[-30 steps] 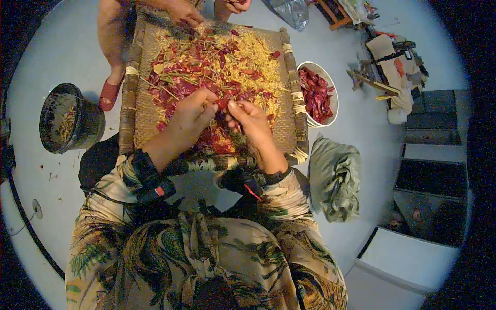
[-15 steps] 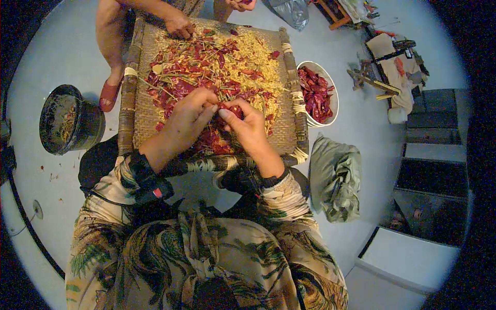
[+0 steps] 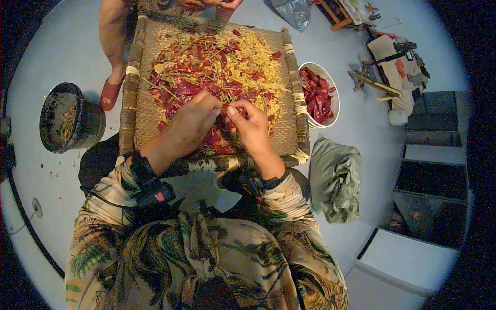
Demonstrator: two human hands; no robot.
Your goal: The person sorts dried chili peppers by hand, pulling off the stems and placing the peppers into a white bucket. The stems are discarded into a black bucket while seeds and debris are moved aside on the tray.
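Note:
Dried red chili peppers, stem bits and yellow seeds lie spread over a woven tray with a thick, lashed frame. Over its near half, my left hand is closed, fingertips pinched close to those of my right hand. Thumb and forefinger of my right hand are pressed together on a red chili, mostly covered by the fingers. Whatever the left fingertips pinch is too small to make out.
Left on the floor stands a black bucket with stems in it. A white bucket of red chilies is right of the tray, with a green sack below it. Another person's hands and red slipper are at the far side.
The other person's hand has lifted from the tray's far edge and drawn back toward their other hand. My left hand has turned slightly, its fingers more curled; my right hand barely moved.

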